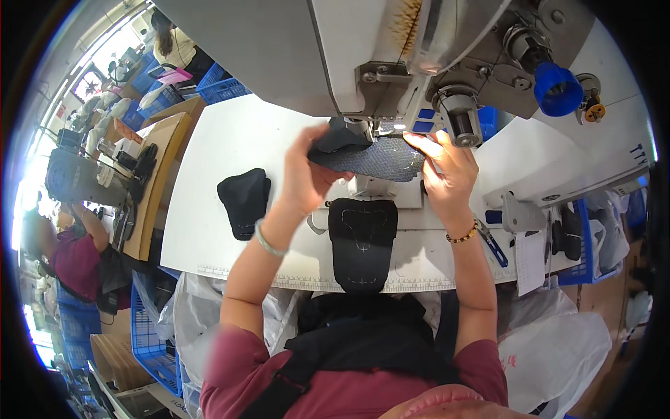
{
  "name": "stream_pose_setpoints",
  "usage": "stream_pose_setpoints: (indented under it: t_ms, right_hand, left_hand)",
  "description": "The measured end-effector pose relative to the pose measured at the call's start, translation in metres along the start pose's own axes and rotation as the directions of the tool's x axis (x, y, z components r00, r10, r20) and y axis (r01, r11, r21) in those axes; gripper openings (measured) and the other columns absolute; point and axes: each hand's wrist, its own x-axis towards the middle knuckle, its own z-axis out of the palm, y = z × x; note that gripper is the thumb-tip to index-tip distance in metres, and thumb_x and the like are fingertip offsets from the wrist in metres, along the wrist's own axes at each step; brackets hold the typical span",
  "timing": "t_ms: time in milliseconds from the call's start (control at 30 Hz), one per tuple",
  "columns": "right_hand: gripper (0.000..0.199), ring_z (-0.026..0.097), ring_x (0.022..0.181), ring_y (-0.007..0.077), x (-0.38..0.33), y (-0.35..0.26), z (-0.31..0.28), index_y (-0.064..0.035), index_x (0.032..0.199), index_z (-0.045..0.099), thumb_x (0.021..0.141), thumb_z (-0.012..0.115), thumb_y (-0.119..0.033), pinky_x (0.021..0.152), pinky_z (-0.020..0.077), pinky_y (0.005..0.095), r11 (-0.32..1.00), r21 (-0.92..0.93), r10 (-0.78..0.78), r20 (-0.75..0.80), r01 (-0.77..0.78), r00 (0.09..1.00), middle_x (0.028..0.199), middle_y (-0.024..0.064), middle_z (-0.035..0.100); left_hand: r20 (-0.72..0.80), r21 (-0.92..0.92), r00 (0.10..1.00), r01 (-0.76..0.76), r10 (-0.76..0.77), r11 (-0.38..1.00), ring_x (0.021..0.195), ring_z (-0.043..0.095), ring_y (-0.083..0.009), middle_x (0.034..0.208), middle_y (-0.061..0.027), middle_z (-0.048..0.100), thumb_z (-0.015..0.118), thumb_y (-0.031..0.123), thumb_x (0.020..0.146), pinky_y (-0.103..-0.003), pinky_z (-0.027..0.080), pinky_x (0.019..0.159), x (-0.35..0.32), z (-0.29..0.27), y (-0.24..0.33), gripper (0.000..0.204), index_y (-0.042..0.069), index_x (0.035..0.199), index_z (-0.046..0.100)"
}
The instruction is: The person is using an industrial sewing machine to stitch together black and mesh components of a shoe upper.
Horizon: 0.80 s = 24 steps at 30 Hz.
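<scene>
Under the head of a sewing machine [279, 56], I hold a grey textured fabric piece [377, 159] with a black fabric part [342, 134] at its left end. My left hand [304, 171] is closed on the left end, fingers partly hidden behind the cloth. The thumb and fingers of my right hand [450, 167] pinch the right end close to the needle area. Nearer to me, a black fabric panel [361, 244] with white marked lines lies over the table's ruled front edge. Left of my left forearm lies a stack of black cut pieces [244, 202].
The white sewing table [202, 167] carries a blue utility knife [494, 248] to the right. A blue thread cone holder [558, 89] juts from the machine. Blue crates [153, 342] and plastic bags flank the table. Two other people are at the left, one by another machine [87, 174].
</scene>
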Motion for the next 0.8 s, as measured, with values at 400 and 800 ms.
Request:
stream_pose_setpoints:
  t_ms: [400, 800]
  right_hand:
    - [0.031, 0.056, 0.089, 0.0166, -0.009, -0.019, 0.005, -0.0138, 0.095, 0.065, 0.066, 0.068, -0.006, 0.085, 0.0405, 0.0343, 0.939, -0.13, -0.32, 0.015, 0.319, 0.947, 0.097, -0.0015, 0.06]
    - [0.032, 0.056, 0.085, 0.0182, -0.007, -0.013, 0.0, -0.013, 0.098, 0.067, 0.067, 0.07, -0.006, 0.086, 0.0386, 0.0349, 0.965, -0.11, -0.233, 0.037, 0.236, 0.972, 0.092, -0.0017, 0.059]
  left_hand:
    - [0.162, 0.329, 0.987, -0.048, -0.007, 0.943, 0.078, 0.064, -0.0163, 0.087, -0.0092, 0.066, 0.059, 0.006, 0.075, -0.028, 0.053, 0.072, 0.033, -0.01, 0.012, 0.02, -0.003, 0.093, 0.063]
    - [0.075, 0.236, 0.996, -0.064, 0.048, 0.97, 0.077, 0.065, -0.0137, 0.089, -0.0101, 0.064, 0.064, 0.009, 0.08, -0.026, 0.055, 0.071, 0.016, -0.004, 0.0, 0.021, -0.004, 0.097, 0.06]
